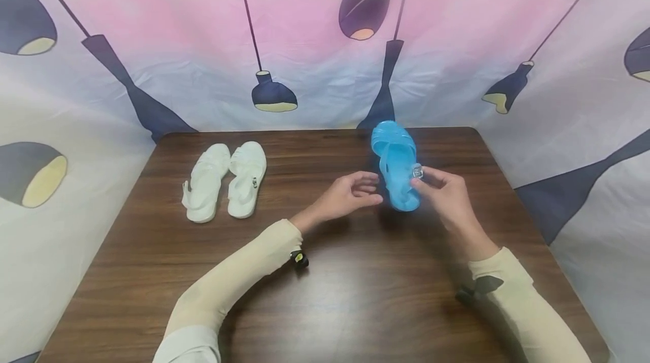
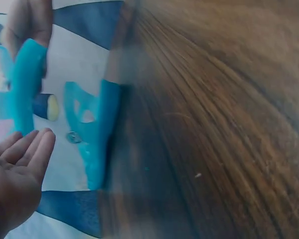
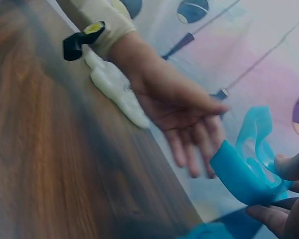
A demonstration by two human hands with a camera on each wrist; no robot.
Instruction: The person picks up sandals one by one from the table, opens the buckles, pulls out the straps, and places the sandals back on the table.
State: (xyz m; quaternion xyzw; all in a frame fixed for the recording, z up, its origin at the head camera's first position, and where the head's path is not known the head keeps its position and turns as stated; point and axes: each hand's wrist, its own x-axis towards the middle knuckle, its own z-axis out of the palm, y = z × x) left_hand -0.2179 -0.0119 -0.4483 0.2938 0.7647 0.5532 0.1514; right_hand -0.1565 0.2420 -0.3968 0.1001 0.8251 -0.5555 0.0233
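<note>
A light blue sandal (image 1: 401,179) is held above the table by my right hand (image 1: 449,196), thumb and fingers pinching its side near a clear, shiny buckle (image 1: 417,171). In the right wrist view, that thumb lies on the strap of the blue sandal (image 3: 244,172), with fingers beneath. My left hand (image 1: 350,193) hovers just left of it, palm turned toward the sandal, fingers loosely bent and holding nothing. The left wrist view shows a second blue sandal (image 2: 102,139) resting on the table beyond the held one; from the head view I cannot clearly separate it.
Two white sandals (image 1: 225,182) lie side by side at the table's back left. The brown wooden table (image 1: 325,295) ends at a cloth backdrop (image 1: 315,41) printed with hanging lamps. Small dark camera mounts (image 1: 299,259) sit on both wrists.
</note>
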